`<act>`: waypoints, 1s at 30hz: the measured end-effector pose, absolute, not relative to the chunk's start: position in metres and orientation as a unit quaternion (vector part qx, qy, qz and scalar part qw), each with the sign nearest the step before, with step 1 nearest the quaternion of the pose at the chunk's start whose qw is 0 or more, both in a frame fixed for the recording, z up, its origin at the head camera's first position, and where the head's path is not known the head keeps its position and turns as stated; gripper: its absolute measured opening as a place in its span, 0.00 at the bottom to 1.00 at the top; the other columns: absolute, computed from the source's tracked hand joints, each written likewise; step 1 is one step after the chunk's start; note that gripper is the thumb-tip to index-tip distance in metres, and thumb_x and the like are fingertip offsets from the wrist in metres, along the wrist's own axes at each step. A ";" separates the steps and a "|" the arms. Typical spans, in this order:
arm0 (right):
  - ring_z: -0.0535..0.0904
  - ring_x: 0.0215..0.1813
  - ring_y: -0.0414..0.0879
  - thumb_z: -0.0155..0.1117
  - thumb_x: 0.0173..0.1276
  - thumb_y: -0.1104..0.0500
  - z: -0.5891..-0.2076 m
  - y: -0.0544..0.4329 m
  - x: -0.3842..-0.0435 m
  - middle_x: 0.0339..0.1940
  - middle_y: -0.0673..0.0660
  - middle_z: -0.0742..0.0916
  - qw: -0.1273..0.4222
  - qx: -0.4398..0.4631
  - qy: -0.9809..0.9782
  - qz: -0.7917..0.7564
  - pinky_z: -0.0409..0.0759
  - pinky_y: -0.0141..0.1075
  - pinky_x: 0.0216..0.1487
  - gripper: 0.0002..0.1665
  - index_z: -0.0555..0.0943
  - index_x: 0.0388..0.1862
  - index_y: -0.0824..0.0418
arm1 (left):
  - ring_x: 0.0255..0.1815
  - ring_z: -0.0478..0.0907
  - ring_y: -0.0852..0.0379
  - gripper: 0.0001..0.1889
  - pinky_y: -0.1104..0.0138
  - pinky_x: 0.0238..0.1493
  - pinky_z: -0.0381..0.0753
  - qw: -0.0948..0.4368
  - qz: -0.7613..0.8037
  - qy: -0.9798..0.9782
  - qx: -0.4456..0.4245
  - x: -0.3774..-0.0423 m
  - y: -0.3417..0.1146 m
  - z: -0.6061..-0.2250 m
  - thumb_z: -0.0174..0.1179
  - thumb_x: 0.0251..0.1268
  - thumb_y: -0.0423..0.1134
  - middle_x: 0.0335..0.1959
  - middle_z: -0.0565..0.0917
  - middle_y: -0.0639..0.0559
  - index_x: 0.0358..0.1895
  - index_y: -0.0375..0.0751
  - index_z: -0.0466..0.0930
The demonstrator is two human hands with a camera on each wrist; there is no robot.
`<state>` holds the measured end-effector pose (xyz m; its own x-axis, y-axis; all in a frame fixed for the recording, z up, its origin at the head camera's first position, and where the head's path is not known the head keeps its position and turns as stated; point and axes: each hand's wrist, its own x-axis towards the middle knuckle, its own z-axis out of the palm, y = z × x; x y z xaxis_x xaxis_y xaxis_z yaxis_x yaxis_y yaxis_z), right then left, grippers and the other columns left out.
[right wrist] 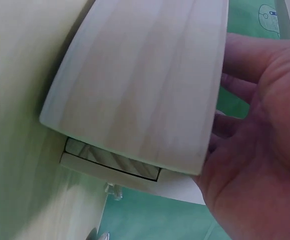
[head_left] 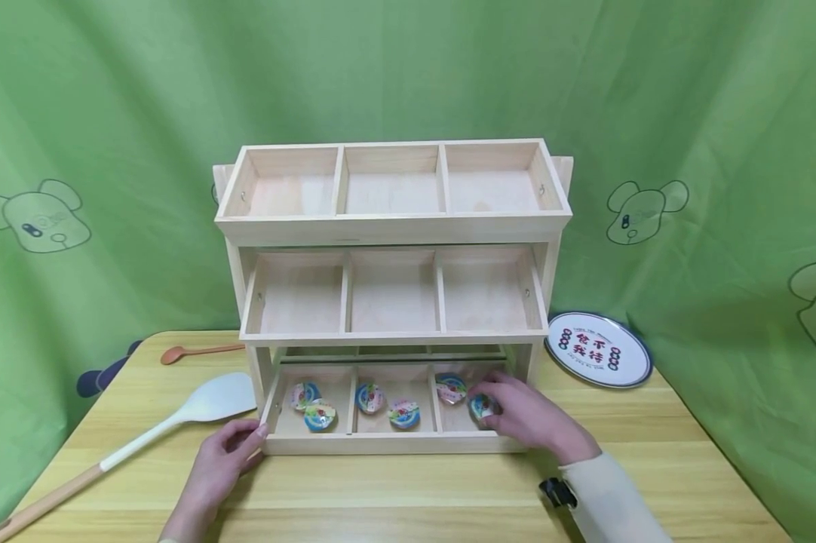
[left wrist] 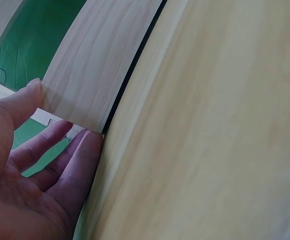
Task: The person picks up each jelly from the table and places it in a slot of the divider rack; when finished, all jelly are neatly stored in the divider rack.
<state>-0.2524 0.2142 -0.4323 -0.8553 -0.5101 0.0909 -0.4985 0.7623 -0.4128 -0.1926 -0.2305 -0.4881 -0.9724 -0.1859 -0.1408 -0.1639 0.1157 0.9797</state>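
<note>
A three-tier wooden rack (head_left: 392, 231) has three compartments in each tray. My left hand (head_left: 223, 465) holds the front left corner of the bottom tray (head_left: 394, 445). In the left wrist view the thumb is at the top edge of the front board (left wrist: 85, 65), with the fingers against its end. My right hand (head_left: 526, 415) reaches into the bottom right compartment, thumb and fingertips around a round wrapped packet (head_left: 480, 408). Beside it lies another round packet (head_left: 451, 388). Similar packets lie in pairs in the middle and left compartments. The right wrist view hides the fingertips behind the board (right wrist: 135, 80).
A white spatula (head_left: 214, 400) with a wooden handle lies on the table (head_left: 394, 498) at left, a small wooden spoon (head_left: 197, 352) behind it. An oval plate (head_left: 598, 351) with red lettering sits right of the rack. Green curtain (head_left: 394, 68) hangs behind.
</note>
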 end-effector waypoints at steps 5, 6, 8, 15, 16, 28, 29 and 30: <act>0.78 0.51 0.54 0.76 0.55 0.61 -0.436 0.213 -0.254 0.55 0.59 0.80 0.011 -0.267 0.941 -0.209 0.83 0.51 0.52 0.22 0.83 0.50 0.56 | 0.45 0.79 0.57 0.22 0.65 0.50 0.85 0.008 -0.652 -0.749 0.115 -0.193 -0.230 -0.488 0.62 0.70 0.40 0.50 0.78 0.39 0.58 0.25 0.73; 0.78 0.51 0.55 0.76 0.55 0.60 -0.437 0.213 -0.254 0.55 0.59 0.80 0.010 -0.268 0.941 -0.208 0.83 0.51 0.52 0.22 0.83 0.50 0.56 | 0.46 0.79 0.57 0.23 0.65 0.50 0.85 0.008 -0.653 -0.749 0.115 -0.193 -0.231 -0.488 0.62 0.70 0.40 0.50 0.78 0.39 0.58 0.25 0.73; 0.77 0.53 0.57 0.76 0.55 0.60 -0.438 0.212 -0.255 0.56 0.61 0.80 0.008 -0.271 0.940 -0.208 0.82 0.53 0.53 0.22 0.83 0.50 0.56 | 0.46 0.79 0.58 0.23 0.64 0.50 0.85 0.009 -0.654 -0.748 0.113 -0.193 -0.231 -0.488 0.62 0.70 0.41 0.50 0.78 0.39 0.58 0.25 0.73; 0.77 0.53 0.57 0.76 0.55 0.61 -0.436 0.211 -0.256 0.59 0.64 0.79 0.012 -0.261 0.942 -0.210 0.82 0.51 0.53 0.25 0.82 0.53 0.62 | 0.44 0.79 0.59 0.22 0.64 0.50 0.85 0.011 -0.655 -0.747 0.113 -0.194 -0.232 -0.489 0.62 0.70 0.40 0.48 0.79 0.41 0.57 0.25 0.73; 0.78 0.52 0.56 0.76 0.55 0.61 -0.435 0.211 -0.255 0.59 0.64 0.79 0.012 -0.261 0.942 -0.212 0.83 0.50 0.53 0.26 0.81 0.53 0.62 | 0.44 0.79 0.59 0.22 0.65 0.50 0.85 0.011 -0.654 -0.748 0.113 -0.194 -0.232 -0.489 0.62 0.70 0.40 0.48 0.79 0.41 0.57 0.25 0.73; 0.70 0.63 0.69 0.65 0.69 0.55 -0.420 0.223 -0.231 0.64 0.71 0.74 -0.031 -0.228 0.947 -0.226 0.70 0.64 0.64 0.19 0.81 0.54 0.63 | 0.46 0.78 0.54 0.21 0.65 0.49 0.85 0.013 -0.639 -0.762 0.104 -0.193 -0.231 -0.486 0.61 0.71 0.39 0.48 0.78 0.37 0.57 0.24 0.73; 0.71 0.63 0.68 0.64 0.70 0.55 -0.419 0.225 -0.228 0.64 0.71 0.75 -0.035 -0.224 0.947 -0.229 0.70 0.64 0.63 0.18 0.81 0.54 0.64 | 0.46 0.78 0.53 0.21 0.65 0.49 0.85 0.015 -0.632 -0.768 0.102 -0.193 -0.230 -0.486 0.61 0.71 0.39 0.48 0.78 0.37 0.56 0.24 0.73; 0.72 0.62 0.68 0.65 0.70 0.55 -0.419 0.227 -0.225 0.63 0.70 0.76 -0.038 -0.222 0.946 -0.233 0.71 0.63 0.63 0.18 0.81 0.54 0.63 | 0.46 0.78 0.51 0.21 0.64 0.49 0.86 0.016 -0.625 -0.775 0.098 -0.193 -0.230 -0.485 0.60 0.71 0.39 0.48 0.78 0.37 0.56 0.24 0.73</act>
